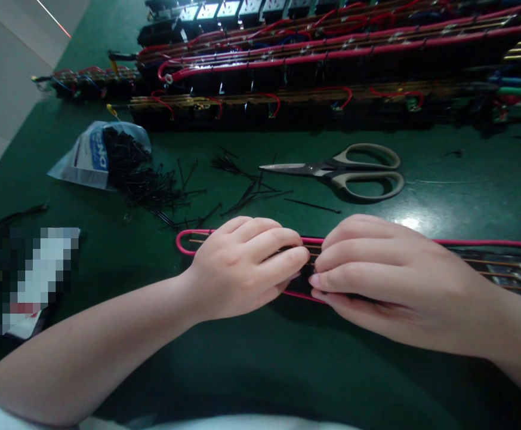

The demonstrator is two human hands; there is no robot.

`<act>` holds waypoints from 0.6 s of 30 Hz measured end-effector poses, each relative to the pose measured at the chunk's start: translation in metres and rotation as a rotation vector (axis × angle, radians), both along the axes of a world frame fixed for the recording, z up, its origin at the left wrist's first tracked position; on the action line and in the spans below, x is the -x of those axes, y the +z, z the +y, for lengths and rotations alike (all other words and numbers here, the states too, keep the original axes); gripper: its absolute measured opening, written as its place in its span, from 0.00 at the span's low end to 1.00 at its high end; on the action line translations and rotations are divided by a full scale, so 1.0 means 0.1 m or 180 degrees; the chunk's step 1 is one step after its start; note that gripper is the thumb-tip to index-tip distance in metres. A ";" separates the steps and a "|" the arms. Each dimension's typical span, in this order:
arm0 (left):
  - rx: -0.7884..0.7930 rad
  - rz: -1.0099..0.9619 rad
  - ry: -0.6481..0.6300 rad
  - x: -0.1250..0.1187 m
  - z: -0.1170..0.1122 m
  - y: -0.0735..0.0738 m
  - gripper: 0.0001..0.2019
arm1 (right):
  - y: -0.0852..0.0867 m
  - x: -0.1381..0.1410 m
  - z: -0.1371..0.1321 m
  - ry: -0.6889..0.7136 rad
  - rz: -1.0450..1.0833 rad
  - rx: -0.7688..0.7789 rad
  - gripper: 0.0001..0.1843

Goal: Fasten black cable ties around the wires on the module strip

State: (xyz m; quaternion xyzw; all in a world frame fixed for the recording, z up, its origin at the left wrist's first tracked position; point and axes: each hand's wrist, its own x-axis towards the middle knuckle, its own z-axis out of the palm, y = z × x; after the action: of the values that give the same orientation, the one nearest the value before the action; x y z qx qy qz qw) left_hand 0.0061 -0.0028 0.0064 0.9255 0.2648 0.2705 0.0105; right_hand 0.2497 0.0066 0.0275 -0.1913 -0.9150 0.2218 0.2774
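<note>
A long black strip with brass rails (517,276) lies across the green table in front of me, with a red cable (488,243) running along it and looping round at its left end. My left hand (246,266) is closed over the strip near that loop, its fingertips curled down on the far side of the rails. Close beside it, my right hand (376,275) is closed on the same strip, thumb on the near edge and fingers over the top. The fingertips of both hands almost meet. Whether anything small is pinched between them is hidden.
Scissors (332,170) lie beyond the hands, points to the left. Black cable ties (153,185) spill from a clear plastic bag (81,158), and several more lie loose. Similar wired strips (287,60) fill the back. A partly blurred-out flat object (40,280) sits at left.
</note>
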 end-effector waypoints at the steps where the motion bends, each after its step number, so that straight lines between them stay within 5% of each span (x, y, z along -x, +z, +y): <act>1: 0.0004 0.0001 0.0002 0.00 0.00 0.00 0.06 | 0.01 0.00 0.00 0.0007 -0.0006 -0.0017 0.06; 18: 0.0027 0.0006 0.0025 0.00 -0.01 -0.01 0.06 | 0.02 -0.01 -0.02 -0.0104 -0.0056 0.0037 0.07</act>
State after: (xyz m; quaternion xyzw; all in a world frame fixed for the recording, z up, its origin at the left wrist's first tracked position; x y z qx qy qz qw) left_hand 0.0061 -0.0034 0.0056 0.9247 0.2696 0.2685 0.0131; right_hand 0.2502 0.0042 0.0298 -0.2098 -0.9128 0.2209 0.2719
